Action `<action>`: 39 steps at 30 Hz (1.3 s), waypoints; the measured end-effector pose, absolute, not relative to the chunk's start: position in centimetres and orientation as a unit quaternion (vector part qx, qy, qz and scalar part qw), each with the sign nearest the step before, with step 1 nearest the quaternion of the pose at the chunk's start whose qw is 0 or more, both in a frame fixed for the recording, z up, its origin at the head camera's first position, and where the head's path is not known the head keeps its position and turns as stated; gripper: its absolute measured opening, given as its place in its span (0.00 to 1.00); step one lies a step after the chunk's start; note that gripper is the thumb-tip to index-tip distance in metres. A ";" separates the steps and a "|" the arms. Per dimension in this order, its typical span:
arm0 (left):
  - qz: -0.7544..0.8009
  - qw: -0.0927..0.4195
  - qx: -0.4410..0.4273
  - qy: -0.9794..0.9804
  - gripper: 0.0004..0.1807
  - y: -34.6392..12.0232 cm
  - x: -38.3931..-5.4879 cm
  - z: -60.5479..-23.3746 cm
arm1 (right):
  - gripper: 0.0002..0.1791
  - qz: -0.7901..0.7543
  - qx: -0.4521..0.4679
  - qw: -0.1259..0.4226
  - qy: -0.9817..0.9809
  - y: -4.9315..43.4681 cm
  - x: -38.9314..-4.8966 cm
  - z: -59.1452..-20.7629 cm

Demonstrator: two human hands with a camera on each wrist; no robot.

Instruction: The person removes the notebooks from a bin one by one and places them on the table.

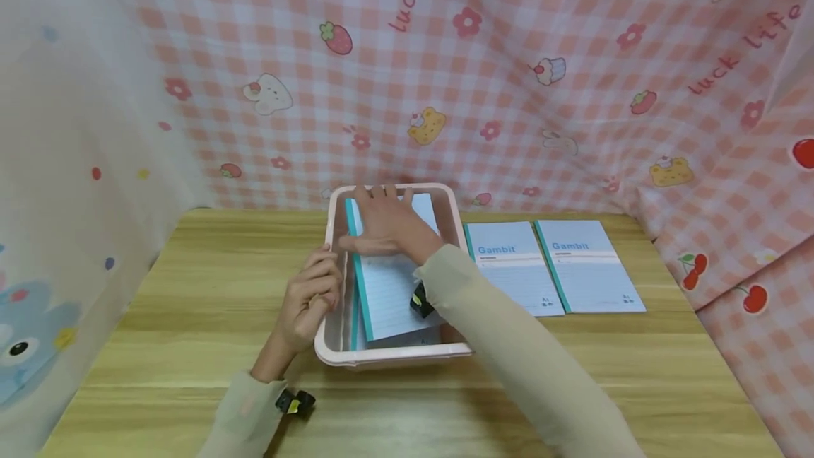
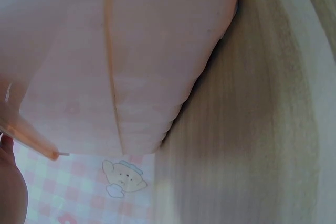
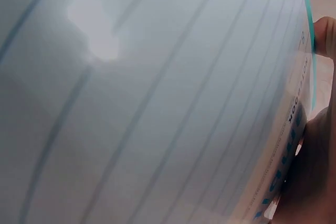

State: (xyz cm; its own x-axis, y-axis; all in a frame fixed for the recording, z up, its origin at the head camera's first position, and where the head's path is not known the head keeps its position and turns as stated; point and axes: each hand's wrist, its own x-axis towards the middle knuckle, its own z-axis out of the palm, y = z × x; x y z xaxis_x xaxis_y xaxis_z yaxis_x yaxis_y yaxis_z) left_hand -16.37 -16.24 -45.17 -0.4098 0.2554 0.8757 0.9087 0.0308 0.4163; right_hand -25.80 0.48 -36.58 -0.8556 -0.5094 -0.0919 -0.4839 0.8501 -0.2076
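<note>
Pink bin [image 1: 407, 353] sits mid-table [image 1: 191, 331], up by far edge. Inside: top notebook [image 1: 391, 295], lying skewed over lower notebook [image 1: 360, 334], teal spine showing along bin's left side. Left hand [image 1: 309, 295] has fingers curled round bin's left rim. Right hand [image 1: 388, 221] over top notebook, fingers spread loose, can't tell if pressing. Two more notebooks [image 1: 515, 278] right of bin.

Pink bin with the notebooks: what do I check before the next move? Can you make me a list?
1. Pink bin held: ok, the left hand grips its left rim.
2. Top notebook lined up: not ok, it's askew over the lower notebook.
3. Right hand out of the way: not ok, it's over the top notebook.
4. Two outside notebooks flat: ok.
5. Number of notebooks inside: cannot tell.
</note>
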 end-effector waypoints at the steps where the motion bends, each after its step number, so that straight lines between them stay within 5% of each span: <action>1: -0.532 0.306 -0.449 -0.649 0.16 -16.2 -16.4 -45.2 | 0.52 -0.091 -0.259 0.070 0.959 0.6 -25.8 -36.4; 5: -0.532 0.307 -0.451 -0.648 0.16 -16.1 -16.4 -45.2 | 0.51 -0.093 -0.264 0.050 0.959 0.9 -25.6 -35.3; 14: -0.532 0.315 -0.445 -0.648 0.15 -16.3 -16.4 -45.1 | 0.30 -0.133 -0.304 -0.009 0.943 1.2 -24.4 -31.2; 25: -0.529 0.309 -0.433 -0.661 0.14 -16.3 -16.3 -45.2 | 0.50 -0.123 -0.278 -0.019 0.953 2.9 -23.3 -25.9; 33: -0.536 0.301 -0.420 -0.668 0.13 -16.2 -16.2 -45.2 | 0.35 -0.139 -0.282 -0.057 0.948 5.6 -23.0 -24.5; 39: -0.531 0.305 -0.428 -0.665 0.13 -16.3 -16.3 -45.1 | 0.34 -0.149 -0.271 -0.065 0.949 8.2 -23.0 -24.2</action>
State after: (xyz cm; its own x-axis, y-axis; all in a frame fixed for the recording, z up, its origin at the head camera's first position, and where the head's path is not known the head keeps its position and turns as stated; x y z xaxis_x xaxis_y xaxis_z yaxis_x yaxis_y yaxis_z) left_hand -16.33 -16.26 -45.07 -0.4487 0.2456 0.8592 0.8923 0.0707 0.4458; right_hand -22.97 8.20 -24.24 -0.8441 -0.4955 0.2049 -0.5344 0.8082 -0.2475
